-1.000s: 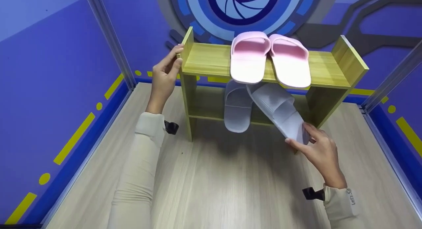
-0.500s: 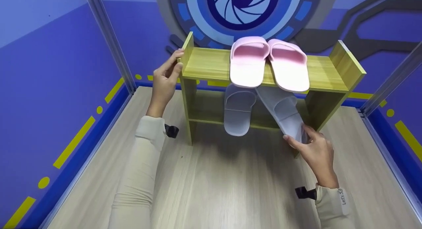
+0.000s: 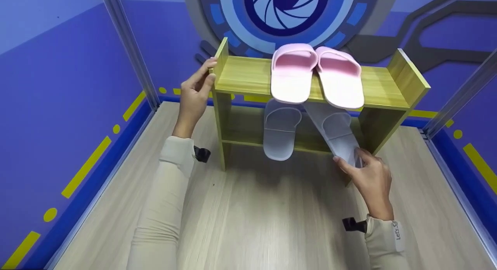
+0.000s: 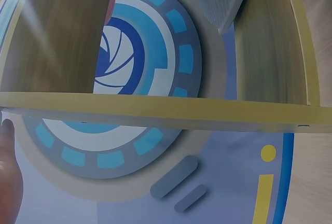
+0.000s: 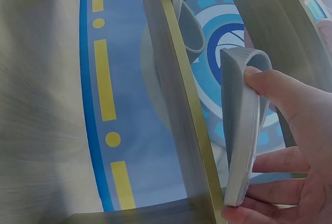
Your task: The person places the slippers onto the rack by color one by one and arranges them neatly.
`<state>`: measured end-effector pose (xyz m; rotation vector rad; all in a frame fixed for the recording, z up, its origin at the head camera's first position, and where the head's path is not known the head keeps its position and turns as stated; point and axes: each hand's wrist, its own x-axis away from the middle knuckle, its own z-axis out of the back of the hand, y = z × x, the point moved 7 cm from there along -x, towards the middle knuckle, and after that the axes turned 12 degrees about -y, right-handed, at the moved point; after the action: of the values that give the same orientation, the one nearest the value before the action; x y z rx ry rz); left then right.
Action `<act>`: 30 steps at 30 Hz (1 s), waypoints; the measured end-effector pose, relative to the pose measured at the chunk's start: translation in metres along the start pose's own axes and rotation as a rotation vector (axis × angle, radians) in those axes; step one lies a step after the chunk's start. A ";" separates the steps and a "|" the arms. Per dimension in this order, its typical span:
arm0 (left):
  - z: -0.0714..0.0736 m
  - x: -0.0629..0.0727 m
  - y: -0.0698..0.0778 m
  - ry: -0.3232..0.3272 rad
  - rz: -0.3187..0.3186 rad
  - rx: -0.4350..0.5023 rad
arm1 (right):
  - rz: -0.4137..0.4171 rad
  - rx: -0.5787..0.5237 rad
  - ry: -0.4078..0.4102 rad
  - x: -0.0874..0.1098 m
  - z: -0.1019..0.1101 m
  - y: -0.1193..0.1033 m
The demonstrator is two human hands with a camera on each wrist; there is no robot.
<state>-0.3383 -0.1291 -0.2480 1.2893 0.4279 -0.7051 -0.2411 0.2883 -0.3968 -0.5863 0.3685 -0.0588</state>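
A two-tier wooden shoe rack (image 3: 242, 74) stands ahead in the head view. My left hand (image 3: 195, 97) grips the upper part of its left side panel, thumb in front. My right hand (image 3: 372, 180) pinches the heel of a grey slipper (image 3: 338, 132), thumb on one edge and fingers on the other. That slipper slants, its toe reaching in over the lower shelf (image 3: 244, 126). Its mate, a second grey slipper (image 3: 279, 141), lies straight on the lower shelf, heel jutting past the front. In the right wrist view the held slipper (image 5: 241, 136) appears edge-on beside the shelf board.
Two pink slippers, a left one (image 3: 292, 83) and a right one (image 3: 344, 87), sit side by side on the top shelf, heels over its front edge. A wood-grain floor (image 3: 264, 215) lies below. Blue patterned walls (image 3: 163, 40) enclose the rack.
The grey slipper in my right hand has lowered and its toe has gone further in under the top shelf. My left hand keeps its hold; the head view has tilted slightly up.
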 end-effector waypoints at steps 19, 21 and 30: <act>0.002 0.000 -0.003 0.012 -0.014 -0.014 | -0.039 0.098 0.000 -0.007 -0.006 -0.006; 0.002 0.000 -0.003 0.014 -0.016 -0.012 | -0.030 0.113 0.010 -0.007 -0.005 -0.007; 0.001 0.000 -0.001 0.009 -0.022 -0.006 | -0.006 0.159 0.045 -0.007 -0.005 -0.011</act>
<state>-0.3391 -0.1299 -0.2488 1.2847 0.4522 -0.7164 -0.2494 0.2774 -0.3923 -0.4293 0.4015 -0.1057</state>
